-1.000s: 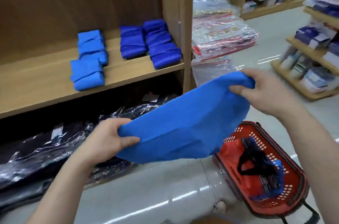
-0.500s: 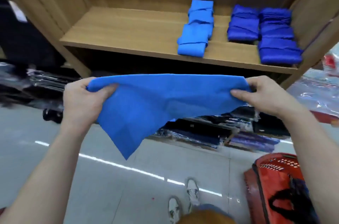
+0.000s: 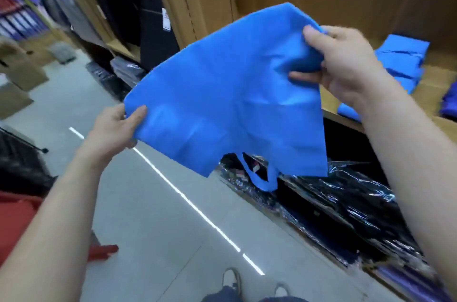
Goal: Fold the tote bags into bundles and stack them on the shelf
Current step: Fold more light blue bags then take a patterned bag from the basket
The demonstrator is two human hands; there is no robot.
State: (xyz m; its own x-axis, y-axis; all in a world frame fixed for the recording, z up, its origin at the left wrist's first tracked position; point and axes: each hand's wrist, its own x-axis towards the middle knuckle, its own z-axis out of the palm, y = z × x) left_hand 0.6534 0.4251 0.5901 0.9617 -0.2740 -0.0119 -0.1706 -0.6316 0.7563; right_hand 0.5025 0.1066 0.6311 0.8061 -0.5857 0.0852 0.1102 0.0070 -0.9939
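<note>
I hold the blue tote bag (image 3: pixel 230 93) spread in the air, my left hand (image 3: pixel 112 128) pinching its lower corner, my right hand (image 3: pixel 343 64) gripping its bunched upper edge. Folded blue bundles (image 3: pixel 405 59) lie on the shelf (image 3: pixel 432 84) behind.

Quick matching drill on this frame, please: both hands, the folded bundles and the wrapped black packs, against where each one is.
1 left hand
2 right hand
3 folded bundles
4 wrapped black packs

A lying on the wooden shelf
B low, beneath that shelf
C pinching the tote bag at its left corner
D gripping its bunched upper right edge

Pairs: 1-C, 2-D, 3-A, 4-B
</note>
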